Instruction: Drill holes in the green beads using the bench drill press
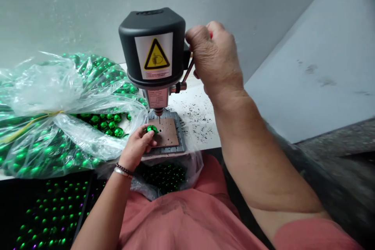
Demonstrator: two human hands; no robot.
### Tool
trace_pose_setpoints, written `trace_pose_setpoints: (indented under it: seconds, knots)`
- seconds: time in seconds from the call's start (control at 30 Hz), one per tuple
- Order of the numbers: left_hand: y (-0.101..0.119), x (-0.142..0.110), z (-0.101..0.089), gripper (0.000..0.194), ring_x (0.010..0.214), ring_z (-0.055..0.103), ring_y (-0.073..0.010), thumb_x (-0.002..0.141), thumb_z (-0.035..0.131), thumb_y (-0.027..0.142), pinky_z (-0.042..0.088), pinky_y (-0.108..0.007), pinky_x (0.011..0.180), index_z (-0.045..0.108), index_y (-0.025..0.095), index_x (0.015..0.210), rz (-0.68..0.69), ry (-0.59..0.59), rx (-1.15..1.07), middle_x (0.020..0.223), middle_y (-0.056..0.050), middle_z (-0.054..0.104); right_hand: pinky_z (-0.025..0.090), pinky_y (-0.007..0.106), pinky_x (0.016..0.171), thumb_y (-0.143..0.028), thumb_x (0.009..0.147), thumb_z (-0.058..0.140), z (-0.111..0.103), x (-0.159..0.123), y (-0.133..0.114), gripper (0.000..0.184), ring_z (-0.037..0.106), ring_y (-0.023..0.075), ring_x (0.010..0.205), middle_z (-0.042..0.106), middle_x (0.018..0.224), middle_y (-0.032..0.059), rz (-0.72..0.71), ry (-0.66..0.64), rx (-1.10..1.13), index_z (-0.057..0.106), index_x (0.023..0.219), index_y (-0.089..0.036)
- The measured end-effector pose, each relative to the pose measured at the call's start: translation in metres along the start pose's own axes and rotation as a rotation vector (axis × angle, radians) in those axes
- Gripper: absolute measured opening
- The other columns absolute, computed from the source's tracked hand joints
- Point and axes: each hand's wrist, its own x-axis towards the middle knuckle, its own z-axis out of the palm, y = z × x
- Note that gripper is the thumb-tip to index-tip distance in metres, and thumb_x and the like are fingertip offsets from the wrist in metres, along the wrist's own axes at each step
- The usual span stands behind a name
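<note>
Between the thumb and fingers of my left hand (138,143) is a shiny green ball (152,129). The ball is just left of the thin drill bit (159,120) of a bench drill press (152,47). Under the bit lies a brown board (168,134) with a small dark hole, on the grey slotted base (181,146). My right hand (215,52) is closed around the feed lever (189,71) at the right of the black drill head; a bit of its red knob shows between the fingers.
A large clear plastic bag (84,136) of green balls lies at the left. Another bag (193,168) with green balls hangs below the table edge, by my lap. Dark shavings (199,119) litter the white tabletop. More green balls (52,211) fill a dark container at lower left.
</note>
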Motion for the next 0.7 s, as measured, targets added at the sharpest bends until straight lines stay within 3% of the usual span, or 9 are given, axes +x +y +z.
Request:
trace_pose_setpoints:
  seconds: [0.13, 0.3, 0.5, 0.6, 0.7]
  knots:
    - [0.003, 0.009, 0.005, 0.043, 0.041, 0.043, -0.0039, 0.064, 0.067, 0.038, 0.031, -0.016, 0.04, 0.057, 0.017, 0.1, 0.018, 0.055, 0.204, 0.061, 0.006, 0.055, 0.027, 0.02, 0.054, -0.042, 0.076, 0.04, -0.001, 0.0, 0.0, 0.026, 0.03, 0.0053, 0.058, 0.04, 0.063, -0.0035, -0.006, -0.01, 0.014, 0.034, 0.066, -0.019]
    - [0.0, 0.019, 0.007, 0.042, 0.043, 0.043, -0.0047, 0.068, 0.062, 0.035, 0.036, -0.019, 0.042, 0.058, 0.016, 0.105, 0.07, 0.045, 0.362, 0.077, 0.0, 0.063, 0.026, 0.021, 0.055, -0.041, 0.076, 0.042, -0.002, -0.002, 0.0, 0.026, 0.029, 0.0056, 0.057, 0.038, 0.06, -0.0042, -0.023, -0.007, 0.036, 0.033, 0.065, -0.019]
    - [0.0, 0.024, 0.01, 0.051, 0.048, 0.049, -0.0074, 0.071, 0.061, 0.031, 0.04, -0.021, 0.046, 0.056, 0.017, 0.12, 0.039, 0.084, 0.52, 0.086, -0.003, 0.067, 0.025, 0.021, 0.056, -0.041, 0.076, 0.042, -0.004, -0.006, -0.004, 0.028, 0.024, 0.0064, 0.057, 0.033, 0.058, -0.0048, -0.014, -0.006, 0.053, 0.03, 0.063, -0.02]
    - [0.002, 0.025, 0.013, 0.051, 0.07, 0.062, -0.0149, 0.07, 0.064, 0.033, 0.048, -0.025, 0.064, 0.059, 0.018, 0.119, 0.095, 0.1, 0.661, 0.093, -0.005, 0.07, 0.027, 0.021, 0.058, -0.04, 0.079, 0.043, -0.003, -0.006, -0.004, 0.029, 0.024, 0.006, 0.058, 0.031, 0.059, -0.005, -0.026, 0.009, 0.044, 0.029, 0.062, -0.02]
    - [0.003, 0.028, 0.016, 0.049, 0.1, 0.062, -0.0212, 0.069, 0.067, 0.034, 0.045, -0.029, 0.087, 0.063, 0.017, 0.115, 0.204, 0.113, 0.799, 0.109, -0.008, 0.068, 0.028, 0.022, 0.059, -0.036, 0.08, 0.044, -0.003, -0.006, -0.004, 0.029, 0.026, 0.0053, 0.058, 0.031, 0.058, -0.0055, -0.029, 0.023, 0.011, 0.029, 0.062, -0.019]
